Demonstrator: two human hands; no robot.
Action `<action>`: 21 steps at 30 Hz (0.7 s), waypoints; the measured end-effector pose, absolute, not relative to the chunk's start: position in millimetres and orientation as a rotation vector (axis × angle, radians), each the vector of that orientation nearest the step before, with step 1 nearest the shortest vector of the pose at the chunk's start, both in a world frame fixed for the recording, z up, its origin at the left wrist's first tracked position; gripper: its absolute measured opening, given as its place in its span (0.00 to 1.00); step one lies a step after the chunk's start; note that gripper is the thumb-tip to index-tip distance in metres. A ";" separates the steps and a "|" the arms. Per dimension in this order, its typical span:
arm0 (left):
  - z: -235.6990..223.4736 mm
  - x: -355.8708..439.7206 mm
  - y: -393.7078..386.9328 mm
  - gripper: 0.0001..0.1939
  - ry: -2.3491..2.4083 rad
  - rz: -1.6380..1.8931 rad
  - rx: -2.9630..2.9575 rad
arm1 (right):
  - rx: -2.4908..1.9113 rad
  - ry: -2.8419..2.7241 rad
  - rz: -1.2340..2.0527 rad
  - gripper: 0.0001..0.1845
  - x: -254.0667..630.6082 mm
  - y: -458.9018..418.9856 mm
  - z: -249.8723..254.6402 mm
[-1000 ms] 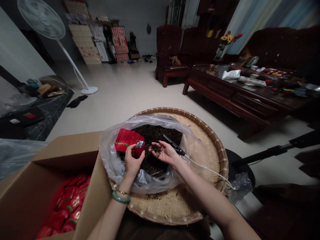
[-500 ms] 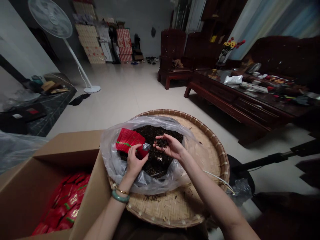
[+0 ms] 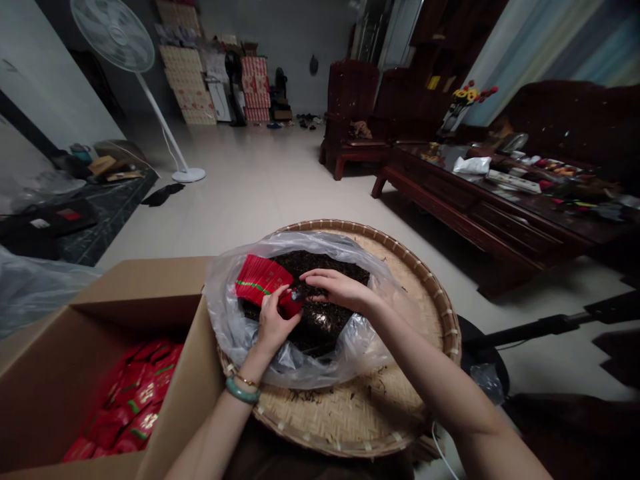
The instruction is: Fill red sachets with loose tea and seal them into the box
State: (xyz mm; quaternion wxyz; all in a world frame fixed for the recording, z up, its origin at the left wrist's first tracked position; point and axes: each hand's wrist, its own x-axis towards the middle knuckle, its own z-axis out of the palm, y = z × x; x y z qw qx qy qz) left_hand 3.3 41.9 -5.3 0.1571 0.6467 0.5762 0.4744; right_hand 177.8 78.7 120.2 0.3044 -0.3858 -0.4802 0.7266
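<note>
Red packet [image 3: 290, 305], just one, is clamped in the left hand [image 3: 273, 328]; the right hand [image 3: 342, 289], beside it, is parted.

There were one left hand [image 3: 274, 325], one right hand [image 3: 343, 291], one green bangle [image 3: 242, 392], one gold bracelet [image 3: 246, 381], one opened red packet [image 3: 290, 305], one woven tray [image 3: 350, 417], one wide-open plastic bag [image 3: 224, 320], one open cardboard box [image 3: 140, 277] and one white fan [image 3: 114, 35]; boxed red packets [image 3: 133, 400] overlapped uncountably.

hands [image 3: 303, 307], red packet [image 3: 290, 304], dark leaves [image 3: 320, 321]
</note>
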 end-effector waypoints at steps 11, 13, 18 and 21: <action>-5.2 4.1 43.0 0.31 1.727 1.337 1.835 | -1.008 -2.157 1.388 0.21 181.2 90.2 112.1; -5.8 3.9 43.2 0.31 1.714 1.339 1.863 | -1.022 -2.273 1.277 0.22 179.0 92.6 111.3; -7.4 3.3 43.2 0.30 1.668 1.345 1.873 | -1.038 -2.394 1.017 0.22 171.5 96.9 114.7; -7.2 3.4 43.2 0.30 1.650 1.345 1.862 | -1.036 -2.429 0.925 0.21 168.2 97.5 115.4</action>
